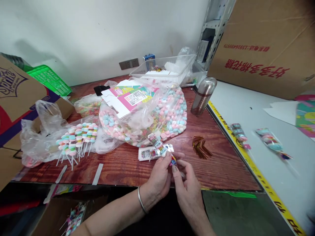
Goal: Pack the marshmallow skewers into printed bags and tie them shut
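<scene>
Near the table's front edge, my left hand [158, 175] is closed on a wrapped marshmallow pop [157, 144], its clear printed bag slanting up and left from my fingers. My right hand [186, 177] pinches the gathered lower end of the same pop, where a small blue and red part [173, 160] shows. Just behind my left hand lies a stack of flat printed bags [145, 154]. Thin gold twist ties [201, 147] are scattered to the right of my hands. On the left, several unwrapped marshmallow pops [77, 137] with white sticks rest on clear plastic.
A large clear bag of marshmallows [172, 114] with printed cards [134, 98] on top fills the middle. A metal flask [203, 96] stands right of it. Two wrapped pops [269, 139] lie on the white surface. Cardboard boxes [261, 42] flank both sides; a plastic tray [167, 77] sits behind.
</scene>
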Tool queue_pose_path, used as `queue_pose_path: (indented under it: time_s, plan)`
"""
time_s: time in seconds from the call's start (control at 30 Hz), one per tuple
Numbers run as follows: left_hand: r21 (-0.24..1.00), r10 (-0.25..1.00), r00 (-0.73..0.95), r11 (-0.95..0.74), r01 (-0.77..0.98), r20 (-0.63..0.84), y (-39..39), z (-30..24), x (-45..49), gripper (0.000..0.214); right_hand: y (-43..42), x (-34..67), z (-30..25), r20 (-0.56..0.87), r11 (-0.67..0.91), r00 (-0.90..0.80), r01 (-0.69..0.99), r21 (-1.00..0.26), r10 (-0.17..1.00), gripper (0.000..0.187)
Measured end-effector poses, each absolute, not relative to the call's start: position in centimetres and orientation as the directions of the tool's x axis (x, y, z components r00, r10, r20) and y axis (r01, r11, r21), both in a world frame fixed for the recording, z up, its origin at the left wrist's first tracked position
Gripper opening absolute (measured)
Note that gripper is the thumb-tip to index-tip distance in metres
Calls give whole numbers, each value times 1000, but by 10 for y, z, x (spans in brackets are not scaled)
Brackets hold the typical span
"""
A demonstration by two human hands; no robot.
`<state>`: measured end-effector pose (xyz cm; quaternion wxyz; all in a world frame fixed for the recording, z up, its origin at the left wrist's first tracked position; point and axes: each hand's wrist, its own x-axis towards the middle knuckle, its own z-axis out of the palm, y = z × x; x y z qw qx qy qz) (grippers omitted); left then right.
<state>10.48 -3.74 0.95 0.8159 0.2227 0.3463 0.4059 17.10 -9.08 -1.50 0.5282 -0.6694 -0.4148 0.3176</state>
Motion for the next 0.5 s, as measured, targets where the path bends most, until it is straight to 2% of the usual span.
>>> queue_pose_path:
  time_s: [0.07, 0.13, 0.2, 0.27, 0.37, 0.43, 0.5]
  plan:
    - [628, 799, 443, 597, -499, -407, -36, 9, 104, 37, -93, 170, -20, 166, -38, 472, 393, -919, 866, 48]
    - [624, 780, 462, 620, -477, -422, -37, 9, 104, 34, -94, 169, -26, 318, 2, 469, 559, -829, 824, 40]
    - [617, 756, 509, 642, -455, -412, -39, 12, 101, 31, -94, 170, -28, 387, 15, 483, 610, -792, 785, 30]
    - [623, 739, 561, 648, -438, -374, -41, 15, 96, 30, -94, 173, -26, 321, 38, 509, 489, -871, 799, 25]
    - [692, 726, 598, 623, -363, -340, -39, 16, 89, 34, -95, 175, -20, 12, -6, 442, 38, -999, 897, 27]
    - [754, 729, 590, 591, -286, -347, -36, 14, 86, 37, -95, 174, -18, -152, -83, 354, -205, -975, 923, 30]
    - [807, 747, 565, 547, -222, -351, -32, 12, 85, 36, -96, 172, -18, -173, -90, 376, -228, -970, 911, 29]
